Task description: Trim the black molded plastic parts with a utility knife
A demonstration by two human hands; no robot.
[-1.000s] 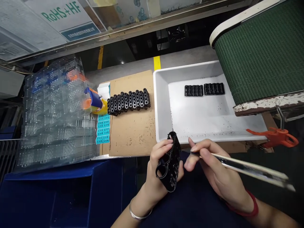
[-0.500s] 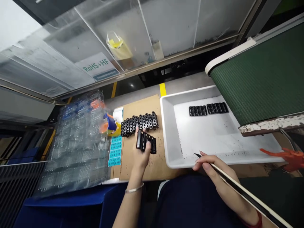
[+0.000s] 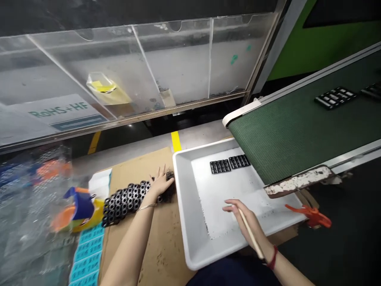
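My left hand (image 3: 160, 185) lies with fingers spread on the right end of a row of black ribbed plastic parts (image 3: 126, 200), stacked on edge on the cardboard (image 3: 160, 238). Its palm hides part of that end. Over the white tray (image 3: 185, 222), my right hand (image 3: 242, 218) is closed around a slim stick-like tool (image 3: 251, 235) with a pale shaft; its tip does not show clearly. Two black ribbed parts (image 3: 220, 167) lie flat inside the tray, beyond this hand.
A green conveyor belt (image 3: 282, 131) overhangs the tray's right side, carrying black parts (image 3: 335, 97). Near its end is an orange clamp (image 3: 312, 215). Blue labels (image 3: 86, 254), a blue-and-yellow holder (image 3: 81, 210) and clear plastic trays (image 3: 26, 226) are at left.
The view has swung right, bringing parts on the belt into sight. My left hand has gone from holding a black part before the row to lying spread on its right end.
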